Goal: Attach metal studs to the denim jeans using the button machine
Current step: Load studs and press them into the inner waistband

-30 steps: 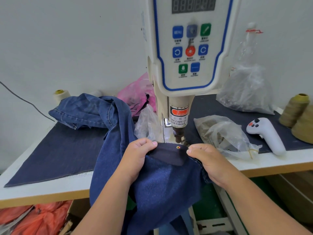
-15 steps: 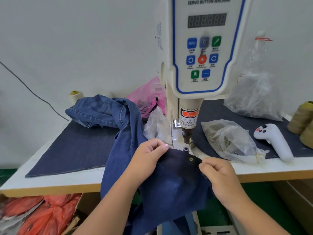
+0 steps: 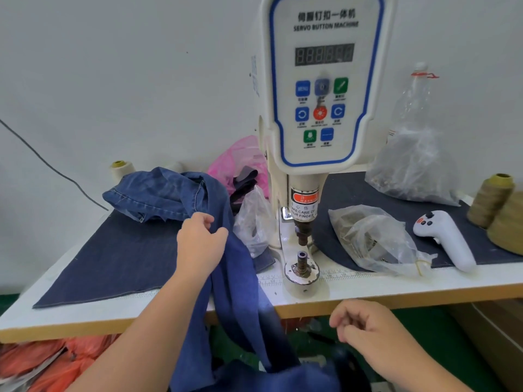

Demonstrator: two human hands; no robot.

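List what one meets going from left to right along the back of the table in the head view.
Cream thread cone → denim jeans → pink plastic bag → button machine → tall clear bag → olive thread cones.

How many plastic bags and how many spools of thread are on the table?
Clear plastic bags: 3 (tall knotted bag of small parts, crumpled bag of studs, small clear bag beside the machine)
Pink plastic bags: 1
Olive-yellow thread spools: 2
Cream thread spools: 1
Total: 7
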